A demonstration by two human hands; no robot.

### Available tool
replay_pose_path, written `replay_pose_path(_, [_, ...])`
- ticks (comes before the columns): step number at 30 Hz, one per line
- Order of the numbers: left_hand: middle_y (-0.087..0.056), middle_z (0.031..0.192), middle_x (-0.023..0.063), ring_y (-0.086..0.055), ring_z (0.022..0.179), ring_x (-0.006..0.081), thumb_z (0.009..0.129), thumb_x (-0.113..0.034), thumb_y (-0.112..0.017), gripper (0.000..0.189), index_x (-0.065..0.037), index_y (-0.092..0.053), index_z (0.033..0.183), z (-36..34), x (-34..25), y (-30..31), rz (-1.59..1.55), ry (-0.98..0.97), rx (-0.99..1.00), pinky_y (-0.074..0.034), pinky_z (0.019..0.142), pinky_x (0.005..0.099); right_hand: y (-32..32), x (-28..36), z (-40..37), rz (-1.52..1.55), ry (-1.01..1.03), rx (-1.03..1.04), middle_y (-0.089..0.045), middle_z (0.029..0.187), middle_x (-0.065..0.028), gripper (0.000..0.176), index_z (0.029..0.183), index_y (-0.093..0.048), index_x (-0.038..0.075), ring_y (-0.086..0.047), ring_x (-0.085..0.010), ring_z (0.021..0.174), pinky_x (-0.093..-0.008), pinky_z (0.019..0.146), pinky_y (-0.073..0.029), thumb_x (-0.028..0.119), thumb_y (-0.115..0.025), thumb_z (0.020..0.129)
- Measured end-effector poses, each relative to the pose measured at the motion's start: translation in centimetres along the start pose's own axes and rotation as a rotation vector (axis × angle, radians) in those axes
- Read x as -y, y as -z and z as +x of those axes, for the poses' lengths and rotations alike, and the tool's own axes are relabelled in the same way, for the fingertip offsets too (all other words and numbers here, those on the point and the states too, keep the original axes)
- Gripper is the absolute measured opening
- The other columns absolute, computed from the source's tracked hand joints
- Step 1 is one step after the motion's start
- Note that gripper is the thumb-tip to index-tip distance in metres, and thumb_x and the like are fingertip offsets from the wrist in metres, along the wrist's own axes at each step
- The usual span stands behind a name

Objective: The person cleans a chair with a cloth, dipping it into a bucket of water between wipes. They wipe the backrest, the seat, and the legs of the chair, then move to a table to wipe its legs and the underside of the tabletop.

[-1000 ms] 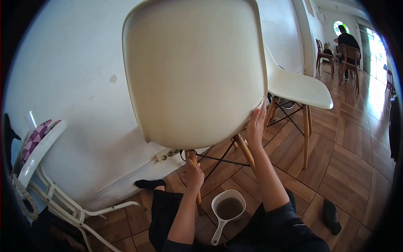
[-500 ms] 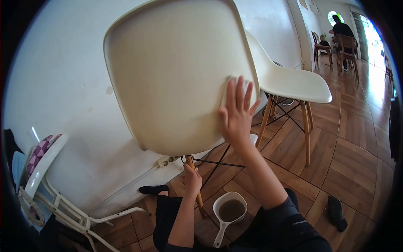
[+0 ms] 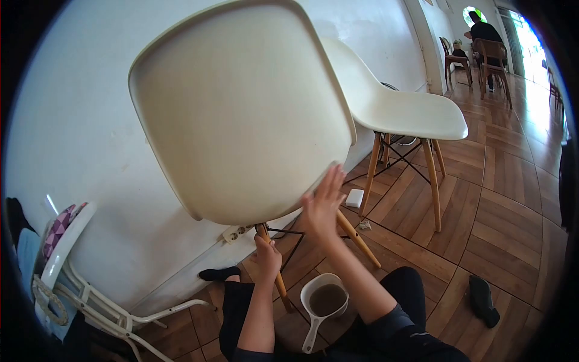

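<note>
A cream chair point(image 3: 235, 114) with a broad molded shell stands tilted in front of me, close to the wall. My left hand point(image 3: 267, 256) is wrapped around one of its wooden legs point(image 3: 281, 289), just under the shell. My right hand point(image 3: 322, 205) lies with fingers stretched out at the shell's lower right edge. Whether something thin sits under those fingertips, I cannot make out. Below and between my arms, a white dipper point(image 3: 312, 338) holds murky brownish liquid.
A second cream chair point(image 3: 416, 114) stands to the right. On the tiled floor point(image 3: 506, 241) lie a white block point(image 3: 354, 198), a small crumpled scrap point(image 3: 365, 224) and a dark shoe point(image 3: 484, 301). A white metal-framed chair point(image 3: 108, 308) is at left. A person point(image 3: 485, 36) sits far back.
My right hand has slid down along the shell to its lower edge. The view has shifted, bringing the white block and another chair leg into sight. My left hand keeps its grip.
</note>
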State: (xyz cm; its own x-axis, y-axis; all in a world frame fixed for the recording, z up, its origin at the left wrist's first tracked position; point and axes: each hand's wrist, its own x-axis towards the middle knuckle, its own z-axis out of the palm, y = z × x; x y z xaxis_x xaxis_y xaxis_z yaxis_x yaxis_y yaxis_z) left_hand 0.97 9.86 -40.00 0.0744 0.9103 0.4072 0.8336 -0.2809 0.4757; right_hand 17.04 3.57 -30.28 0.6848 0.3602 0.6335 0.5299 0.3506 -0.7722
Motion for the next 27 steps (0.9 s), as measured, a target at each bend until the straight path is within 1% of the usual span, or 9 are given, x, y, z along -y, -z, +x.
replay_pose_path(2, [-0.054, 0.11, 0.0153, -0.057, 0.096, 0.0333, 0.091, -0.012, -0.045, 0.03, -0.006, -0.027, 0.115, 0.1, 0.7, -0.6, 0.012, -0.038, -0.065, -0.03, 0.081, 0.0513, -0.5, 1.2, -1.7, -0.141, 0.384, 0.025, -0.006, 0.151, -0.0158, 0.074, 0.144, -0.016, 0.005, -0.002, -0.034, 0.139, -0.0689, 0.099, 0.003, 0.057, -0.024, 0.091])
replay_pose_path(5, [-0.051, 0.114, 0.0174, -0.055, 0.1, 0.0339, 0.092, -0.012, -0.045, 0.029, -0.005, -0.027, 0.114, 0.2, 0.7, -0.3, 0.039, -0.034, -0.021, -0.029, 0.081, 0.0532, -0.2, 3.3, 0.5, -0.314, 0.561, 0.044, -0.011, 0.151, -0.0114, 0.071, 0.143, -0.023, 0.009, -0.002, -0.0326, 0.14, -0.0687, 0.097, 0.011, 0.058, -0.023, 0.091])
replay_pose_path(10, [-0.055, 0.105, 0.0139, -0.058, 0.094, 0.0336, 0.092, -0.013, -0.044, 0.029, -0.005, -0.027, 0.113, 0.2, 1.1, -0.4, 0.03, -0.029, -0.004, -0.029, 0.082, 0.0544, 1.1, 3.5, 4.9, -0.323, 0.451, -0.038, -0.013, 0.151, -0.0079, 0.064, 0.143, -0.024, 0.014, -0.004, -0.0319, 0.14, -0.0658, 0.1, 0.008, 0.053, -0.022, 0.093])
replay_pose_path(13, [-0.057, 0.104, 0.0124, -0.059, 0.093, 0.0319, 0.092, -0.013, -0.045, 0.029, -0.006, -0.027, 0.114, 0.3, 1.1, -0.6, 0.047, -0.01, -0.029, -0.029, 0.083, 0.054, 0.8, 1.2, 5.7, -0.167, 0.287, -0.136, -0.016, 0.15, -0.01, 0.059, 0.144, -0.02, 0.014, -0.007, -0.033, 0.139, -0.0649, 0.102, 0.001, 0.047, -0.022, 0.095])
replay_pose_path(15, [-0.058, 0.105, 0.0115, -0.06, 0.093, 0.0298, 0.091, -0.012, -0.045, 0.032, -0.006, -0.026, 0.117, 0.2, 1.1, -0.4, 0.016, -0.039, 0.006, -0.03, 0.082, 0.0537, 0.7, -0.5, 5.8, 0.053, 0.102, -0.144, -0.018, 0.149, -0.012, 0.056, 0.144, -0.018, 0.014, -0.013, -0.0336, 0.138, -0.0606, 0.105, -0.01, 0.041, -0.023, 0.096])
replay_pose_path(16, [-0.058, 0.105, 0.0115, -0.06, 0.093, 0.0298, 0.091, -0.012, -0.045, 0.032, -0.006, -0.026, 0.117, 0.2, 1.0, -0.4, 0.011, -0.039, 0.006, -0.03, 0.082, 0.0537, 0.8, -1.5, 5.6, 0.079, 0.113, -0.131, -0.019, 0.147, -0.0164, 0.056, 0.143, -0.017, 0.007, -0.018, -0.0352, 0.136, -0.0538, 0.107, -0.014, 0.036, -0.026, 0.096])
replay_pose_path(22, [-0.057, 0.107, 0.0128, -0.059, 0.095, 0.0296, 0.09, -0.011, -0.045, 0.041, -0.005, -0.024, 0.125, 0.1, -0.1, 0.1, 0.004, 0.038, 0.034, -0.032, 0.08, 0.0515, 0.1, -2.6, 1.9, 0.147, 0.113, -0.06, -0.012, 0.145, -0.028, 0.064, 0.139, -0.012, -0.008, -0.016, -0.0415, 0.134, -0.0533, 0.107, -0.014, 0.031, -0.034, 0.094])
replay_pose_path(24, [-0.054, 0.111, 0.0152, -0.058, 0.098, 0.0297, 0.09, -0.013, -0.045, 0.045, -0.003, -0.023, 0.127, 0.4, 1.2, -0.7, -0.053, -0.069, -0.037, -0.033, 0.08, 0.0493, -1.1, -1.8, -0.7, 0.157, 0.12, -0.05, -0.007, 0.146, -0.0282, 0.068, 0.14, -0.01, -0.008, -0.012, -0.0439, 0.134, -0.0541, 0.107, -0.013, 0.033, -0.038, 0.093])
replay_pose_path(27, [-0.049, 0.117, 0.0174, -0.053, 0.104, 0.0308, 0.092, -0.022, -0.044, 0.044, 0.0, -0.028, 0.126, -0.3, -0.7, 1.2, -0.098, -0.007, 0.049, -0.034, 0.079, 0.0475, -3.5, -0.2, -4.7, 0.187, 0.194, -0.036, 0.002, 0.147, -0.027, 0.076, 0.141, -0.008, -0.006, -0.002, -0.048, 0.134, -0.0559, 0.107, -0.009, 0.037, -0.045, 0.09])
